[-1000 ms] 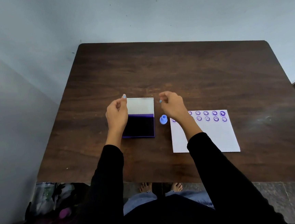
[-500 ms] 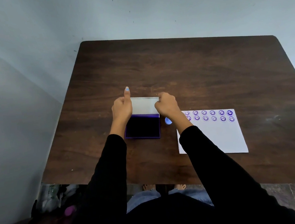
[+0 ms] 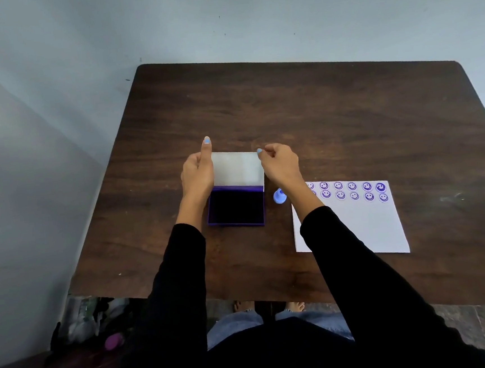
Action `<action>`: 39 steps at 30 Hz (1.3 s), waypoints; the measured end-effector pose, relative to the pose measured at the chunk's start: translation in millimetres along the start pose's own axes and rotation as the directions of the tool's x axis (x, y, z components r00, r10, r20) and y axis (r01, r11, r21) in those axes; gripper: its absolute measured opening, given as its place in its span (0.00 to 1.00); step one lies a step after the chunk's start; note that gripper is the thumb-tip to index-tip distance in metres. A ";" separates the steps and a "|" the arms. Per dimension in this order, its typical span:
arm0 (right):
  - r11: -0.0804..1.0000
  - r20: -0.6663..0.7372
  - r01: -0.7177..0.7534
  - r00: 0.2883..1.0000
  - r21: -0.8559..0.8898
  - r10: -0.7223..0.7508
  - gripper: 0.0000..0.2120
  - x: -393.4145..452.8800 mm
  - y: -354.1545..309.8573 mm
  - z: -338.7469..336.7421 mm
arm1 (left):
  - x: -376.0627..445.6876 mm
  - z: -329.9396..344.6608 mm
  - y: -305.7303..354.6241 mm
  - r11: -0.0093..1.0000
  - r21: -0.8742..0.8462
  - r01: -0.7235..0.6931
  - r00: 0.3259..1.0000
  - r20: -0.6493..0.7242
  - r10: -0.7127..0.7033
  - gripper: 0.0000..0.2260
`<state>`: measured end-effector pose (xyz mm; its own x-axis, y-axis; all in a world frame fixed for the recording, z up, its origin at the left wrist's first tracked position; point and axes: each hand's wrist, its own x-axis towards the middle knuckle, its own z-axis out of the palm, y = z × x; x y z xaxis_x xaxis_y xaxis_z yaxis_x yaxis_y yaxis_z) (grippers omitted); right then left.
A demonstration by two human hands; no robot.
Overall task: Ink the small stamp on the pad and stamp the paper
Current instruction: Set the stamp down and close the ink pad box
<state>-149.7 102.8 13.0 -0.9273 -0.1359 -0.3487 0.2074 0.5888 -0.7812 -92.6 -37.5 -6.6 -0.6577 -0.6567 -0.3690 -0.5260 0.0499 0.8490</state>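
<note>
A purple ink pad (image 3: 236, 208) lies open in the middle of the dark wooden table (image 3: 317, 112), its pale lid (image 3: 237, 168) raised behind the dark ink. My left hand (image 3: 198, 173) grips the lid's left edge, one finger pointing up. My right hand (image 3: 280, 163) pinches the lid's right top corner. The small blue stamp (image 3: 279, 196) stands on the table just right of the pad, untouched, under my right wrist. The white paper (image 3: 356, 226) lies to the right, with two rows of purple smiley prints along its far edge.
The table stands in a corner of pale walls. A heap of bags (image 3: 92, 320) lies on the floor by the table's near left corner. My bare feet (image 3: 269, 306) show under the near edge.
Both hands have come in from beside the pad and taken hold of its lid. The view has shifted slightly; the stamp and paper have stayed in place.
</note>
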 end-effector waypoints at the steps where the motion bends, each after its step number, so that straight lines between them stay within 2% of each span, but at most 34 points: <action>1: 1.000 -0.010 0.017 1.000 0.003 -0.017 0.15 -0.3 0.4 -0.3 | -2.0 -0.2 0.8 1.000 -0.006 0.002 1.000 0.003 -0.002 0.24; 7: 0.996 -0.083 0.086 0.993 -0.005 -0.086 0.14 -8.0 1.5 -3.8 | -15.0 -4.3 3.3 0.997 -0.083 -0.001 1.000 0.024 0.003 0.28; 10: 0.994 -0.116 0.107 0.987 -0.009 -0.107 0.12 -12.8 1.2 -6.4 | -22.1 -5.9 1.8 0.995 -0.096 -0.027 1.000 0.007 0.028 0.21; 13: 0.993 -0.129 0.109 0.985 -0.045 -0.114 0.10 -19.2 1.0 -10.2 | -29.5 -9.9 -1.3 0.994 -0.088 -0.066 0.998 -0.011 0.065 0.19; 16: 0.989 -0.104 0.112 0.987 -0.101 -0.122 0.09 -27.0 1.1 -15.6 | -32.6 -16.9 -5.8 0.991 -0.079 -0.109 0.994 -0.037 0.106 0.18; 19: 0.976 -0.034 0.128 0.990 -0.173 -0.136 0.08 -36.9 -0.8 -20.1 | -35.2 -23.4 -8.4 0.991 -0.045 -0.126 0.991 -0.060 0.123 0.09; 23: 0.982 0.078 0.087 0.994 -0.165 -0.075 0.07 -47.0 -5.7 -26.4 | -38.4 -29.5 -11.4 0.996 -0.066 -0.064 0.995 -0.085 0.058 0.07; 31: 0.976 0.210 -0.034 0.974 -0.214 0.080 0.08 -55.8 3.7 -21.2 | -44.1 -42.1 -24.1 0.998 -0.018 0.065 0.997 -0.037 -0.066 0.03; 36: 0.945 0.191 0.000 0.979 -0.327 0.066 0.08 -57.8 15.9 -5.9 | -48.5 -43.5 -28.5 0.988 0.043 0.149 0.989 -0.022 -0.148 0.09; 39: 0.911 0.174 0.021 0.983 -0.412 0.055 0.02 -62.4 19.5 0.8 | -53.3 -40.3 -31.5 0.984 0.076 0.161 0.987 -0.027 -0.159 0.09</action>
<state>-87.5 122.2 19.1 -0.8461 -0.2395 -0.4762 0.0409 0.8615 -0.5060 -19.2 -34.3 1.5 -0.5510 -0.6762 -0.4891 -0.6645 0.0010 0.7473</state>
